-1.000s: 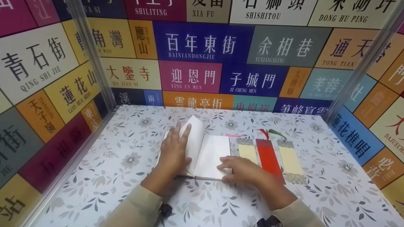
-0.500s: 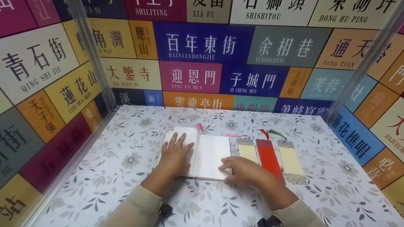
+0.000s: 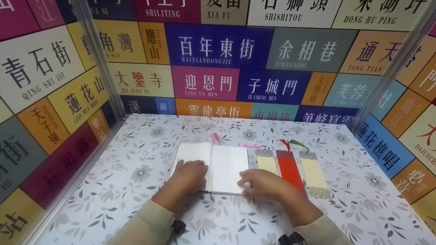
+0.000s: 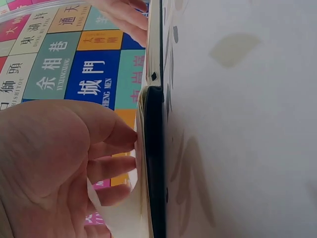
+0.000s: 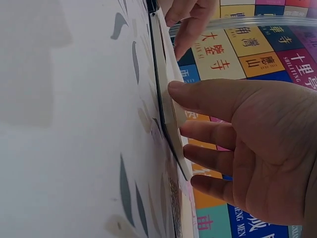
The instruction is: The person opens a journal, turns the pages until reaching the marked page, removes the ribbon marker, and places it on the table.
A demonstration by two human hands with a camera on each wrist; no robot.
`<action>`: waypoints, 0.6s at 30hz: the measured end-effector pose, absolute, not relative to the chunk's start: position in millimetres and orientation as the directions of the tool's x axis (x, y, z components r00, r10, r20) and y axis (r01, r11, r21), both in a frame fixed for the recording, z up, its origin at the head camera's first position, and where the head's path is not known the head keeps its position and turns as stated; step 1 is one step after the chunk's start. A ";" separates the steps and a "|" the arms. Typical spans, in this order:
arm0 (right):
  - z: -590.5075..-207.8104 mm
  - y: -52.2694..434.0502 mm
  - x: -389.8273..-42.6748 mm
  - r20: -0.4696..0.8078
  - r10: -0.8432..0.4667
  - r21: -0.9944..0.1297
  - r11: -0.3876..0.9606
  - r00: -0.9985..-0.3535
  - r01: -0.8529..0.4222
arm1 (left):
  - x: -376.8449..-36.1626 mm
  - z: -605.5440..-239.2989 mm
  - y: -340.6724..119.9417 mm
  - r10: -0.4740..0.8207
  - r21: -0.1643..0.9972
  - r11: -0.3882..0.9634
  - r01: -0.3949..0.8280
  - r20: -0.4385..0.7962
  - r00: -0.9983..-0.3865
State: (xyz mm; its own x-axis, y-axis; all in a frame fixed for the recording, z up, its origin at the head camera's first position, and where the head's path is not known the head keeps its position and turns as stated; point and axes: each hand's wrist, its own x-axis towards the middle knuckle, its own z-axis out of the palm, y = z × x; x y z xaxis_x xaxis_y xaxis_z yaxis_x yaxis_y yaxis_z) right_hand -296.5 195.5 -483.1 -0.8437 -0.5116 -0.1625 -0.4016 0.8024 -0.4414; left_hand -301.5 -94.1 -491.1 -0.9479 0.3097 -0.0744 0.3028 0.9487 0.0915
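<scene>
A small book [image 3: 224, 166] lies spread at blank white pages on the table. My left hand [image 3: 190, 175] rests on its left page, the fingers touching the paper near the lower half. In the left wrist view, the left hand's fingertips [image 4: 131, 166] meet the page above the dark cover. At the right page's outer edge, my right hand [image 3: 262, 183] touches the paper with thumb and fingers. The right wrist view has the right thumb [image 5: 193, 94] on the page near the lower edge and the other fingers along the side. A pink tassel [image 3: 215, 137] pokes out above the book's middle.
Right of the book lie a cream bookmark [image 3: 267, 165] partly behind my right hand, a red bookmark [image 3: 289, 166] with a red tassel, and another cream bookmark [image 3: 314, 173] with a green tassel. Sign-printed walls [image 3: 218, 47] enclose the flower-patterned table [image 3: 139, 204].
The raised page has come down flat on the left side, uncovering the pink tassel. My left hand has slid down the page toward me. The right hand has hardly moved.
</scene>
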 end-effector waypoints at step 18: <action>-481.6 194.8 -298.8 -0.150 -0.368 -0.459 0.848 -0.918 -0.265 | -296.1 -483.2 -88.9 0.282 0.217 0.947 0.236 -0.217 -0.934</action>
State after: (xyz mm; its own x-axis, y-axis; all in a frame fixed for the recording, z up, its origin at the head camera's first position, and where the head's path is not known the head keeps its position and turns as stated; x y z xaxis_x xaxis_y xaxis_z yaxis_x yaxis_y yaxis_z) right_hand -298.8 194.8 -481.6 -0.9176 -0.3680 -0.1504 -0.2650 0.8482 -0.4587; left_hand -296.1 -88.9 -483.2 -0.9344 0.2823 -0.2173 0.2357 0.9472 0.2171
